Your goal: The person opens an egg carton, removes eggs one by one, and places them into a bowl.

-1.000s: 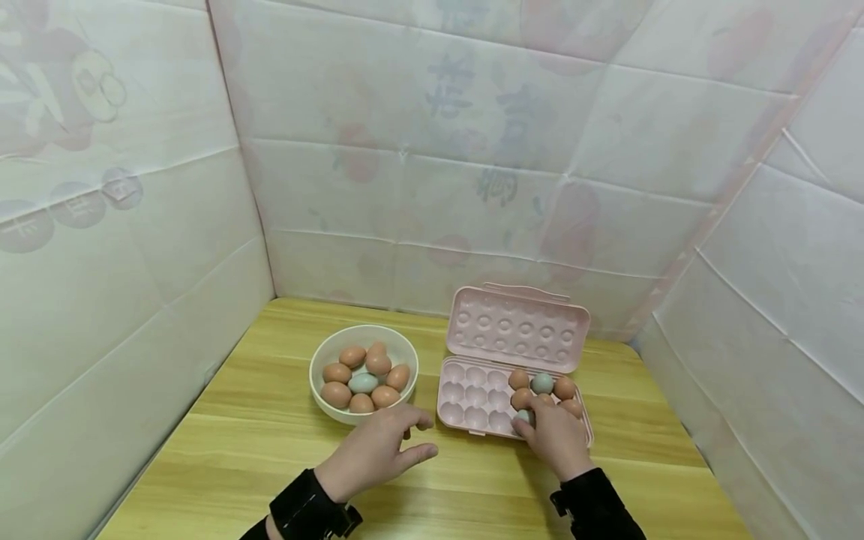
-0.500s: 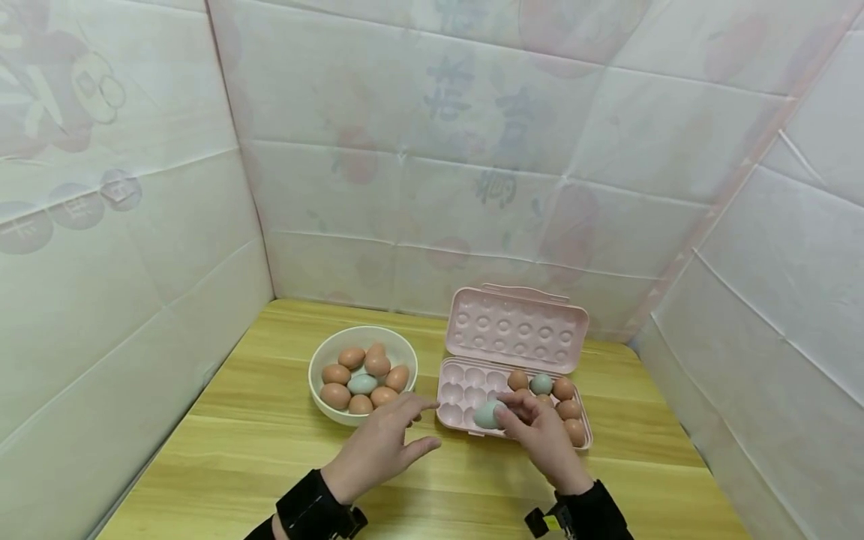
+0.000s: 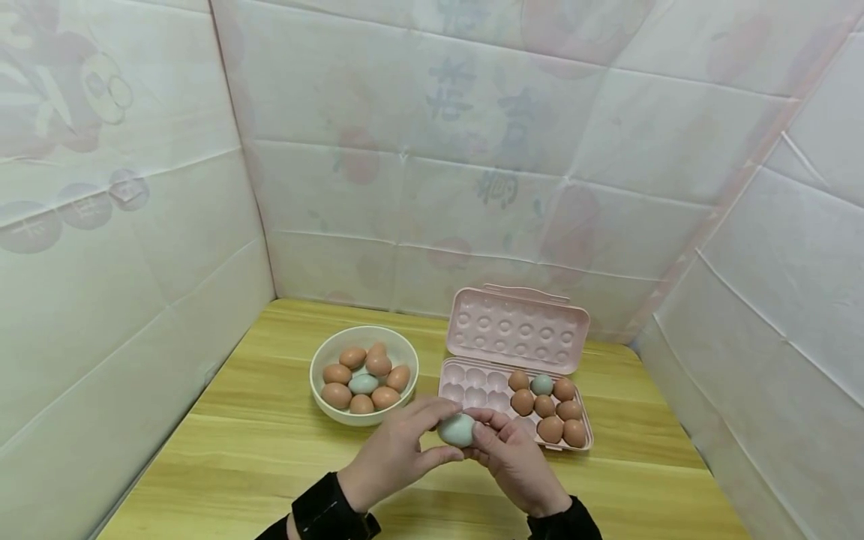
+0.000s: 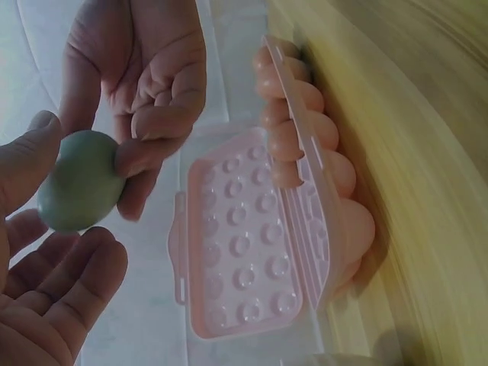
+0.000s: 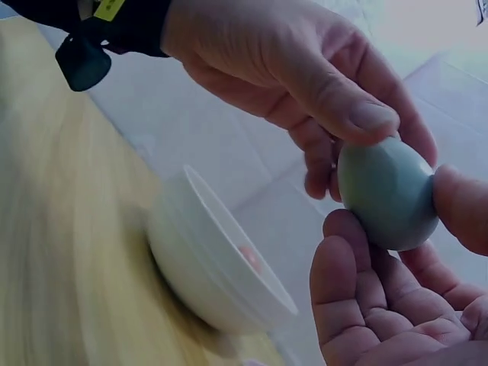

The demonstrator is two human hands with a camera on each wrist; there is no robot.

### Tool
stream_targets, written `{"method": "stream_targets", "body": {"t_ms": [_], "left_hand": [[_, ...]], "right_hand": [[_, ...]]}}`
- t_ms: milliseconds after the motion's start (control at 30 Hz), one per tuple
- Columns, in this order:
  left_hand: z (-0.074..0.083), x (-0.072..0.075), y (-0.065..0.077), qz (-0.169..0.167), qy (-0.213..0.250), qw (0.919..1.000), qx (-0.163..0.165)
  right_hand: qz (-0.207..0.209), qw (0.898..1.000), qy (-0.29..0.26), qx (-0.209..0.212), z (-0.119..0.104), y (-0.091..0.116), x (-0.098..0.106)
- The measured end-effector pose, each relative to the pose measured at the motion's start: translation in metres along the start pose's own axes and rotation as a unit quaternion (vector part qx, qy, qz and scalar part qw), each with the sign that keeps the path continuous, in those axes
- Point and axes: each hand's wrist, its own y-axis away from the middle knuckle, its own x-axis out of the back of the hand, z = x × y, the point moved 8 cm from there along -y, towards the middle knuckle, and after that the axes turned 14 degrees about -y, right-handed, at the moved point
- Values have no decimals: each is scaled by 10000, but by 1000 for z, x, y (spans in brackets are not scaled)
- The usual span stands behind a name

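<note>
A pale blue-green egg (image 3: 455,430) is held up between both hands, in front of the pink egg carton (image 3: 475,396). My left hand (image 3: 394,446) has its thumb and fingers about the egg's left end. From the other side my right hand (image 3: 518,465) pinches the same egg between thumb and fingers. The left wrist view shows the egg (image 4: 82,181) touched by fingers of both hands; the right wrist view shows it too. In the carton's right part sit several brown eggs (image 3: 544,406) and one blue-green egg (image 3: 542,384).
A cream bowl (image 3: 317,390) of several brown eggs and one blue-green egg stands left of the carton on the wood-patterned table (image 3: 229,450). The carton's lid (image 3: 518,330) stands raised at the back. Pale printed sheeting (image 3: 405,195) encloses the back and sides.
My right hand lifted the blue-green egg from the carton's front row and moved it left. My left hand shifted slightly right, and its fingers now meet the egg.
</note>
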Motion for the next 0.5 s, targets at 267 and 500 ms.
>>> {"method": "stream_targets", "body": {"t_ms": [267,500], "left_hand": [[6,0,1,-15,-207,9998,-58],[6,-1,2,-109,-254,9996,-68]], "right_hand": [[-160,9997,-151,-56,6,2,-5],[-213,9997,-8,-92,8,0,-6]]}}
